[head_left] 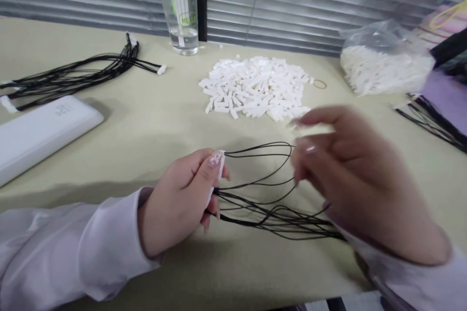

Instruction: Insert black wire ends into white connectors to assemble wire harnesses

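My left hand (182, 199) is closed, thumb on top, around small white plastic end pieces (221, 163) at one end of a bundle of thin black cords (270, 216). The cords run to the right, some in wide loops, and pass under my right hand (339, 170). That hand is smeared by motion. Its index finger reaches towards the white pile, while the other fingers are bent beside the cord loops; whether they grip anything is unclear. Just beyond it lies a loose pile of small white plastic pieces (259, 85).
A clear bottle (184, 14) stands against the blinds. At left are another bundle of black cords (83, 70) and a white power bank (44, 131). To the right are a plastic bag of white pieces (385, 68), a rubber band (320, 84) and more black cords (434, 124).
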{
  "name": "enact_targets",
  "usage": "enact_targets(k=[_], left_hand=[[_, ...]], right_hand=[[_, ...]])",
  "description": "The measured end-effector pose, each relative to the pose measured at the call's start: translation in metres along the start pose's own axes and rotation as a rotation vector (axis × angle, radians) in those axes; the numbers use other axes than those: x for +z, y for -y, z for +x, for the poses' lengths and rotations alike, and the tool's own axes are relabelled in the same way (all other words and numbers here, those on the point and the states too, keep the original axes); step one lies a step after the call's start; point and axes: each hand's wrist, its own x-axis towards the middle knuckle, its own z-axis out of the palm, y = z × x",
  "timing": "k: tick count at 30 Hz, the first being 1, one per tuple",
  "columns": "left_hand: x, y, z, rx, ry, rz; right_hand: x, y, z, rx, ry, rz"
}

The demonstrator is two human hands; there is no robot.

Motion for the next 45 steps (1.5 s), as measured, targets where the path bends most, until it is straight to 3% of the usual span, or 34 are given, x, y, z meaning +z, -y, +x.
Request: enact_targets(k=[4,21,30,40,45], left_hand=[[-0.001,0.001,0.0,0.037,0.012,0.046],[-0.003,0.001,-0.002,0.11,0.083,0.092],[-0.004,0.001,-0.003,0.136,0.112,0.173],[-0.004,0.003,-0.004,0.183,0.142,0.202],[-0.005,-0.002,0.0,0.026,0.056,0.014]], right_hand=[[0.021,0.01,0.008,-0.002,0.122,0.005],[0.039,0.018,0.006,-0.062,0.014,-0.15],[0.039,0.019,0.009,-0.065,0.05,-0.104],[0.039,0.015,0.01,-0.163,0.08,-0.089],[0.017,-0.018,0.019,-0.297,-0.02,-0.447]])
